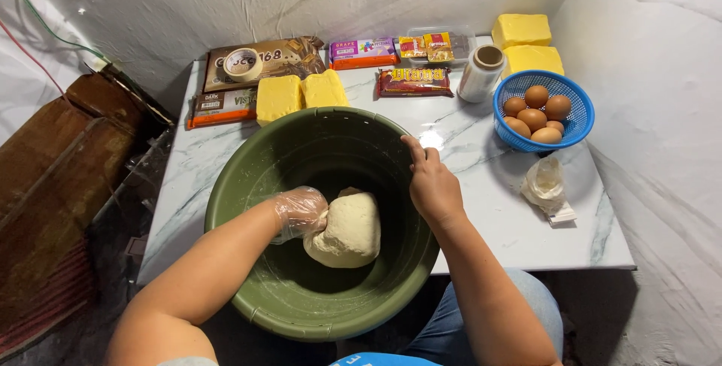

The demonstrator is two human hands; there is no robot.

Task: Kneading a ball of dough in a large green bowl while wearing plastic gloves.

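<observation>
A large green bowl (pixel 256 178) sits at the near edge of a white marble table (pixel 481 208), seen from above. Inside it lies one pale lump of dough (pixel 350 230), resting on the floured bottom, a little right of centre. A blue basket (pixel 577 114) at the far right of the table holds brown eggs (pixel 535 116). A clear plastic tray (pixel 459 42) at the back holds small yellow packets.

The left hand (pixel 299 212), in a thin clear plastic glove, reaches down into the bowl with fingers curled, pressing against the left side of the dough. The bare right hand (pixel 432 185) is closed over the bowl's right rim, fingers hooked on the edge, gripping it.

The dough touches the left hand and lies just left of and below the right hand. Yellow butter blocks (pixel 301 95), chocolate packages (pixel 222 106) and a roll of plastic wrap (pixel 481 72) stand behind the bowl.
</observation>
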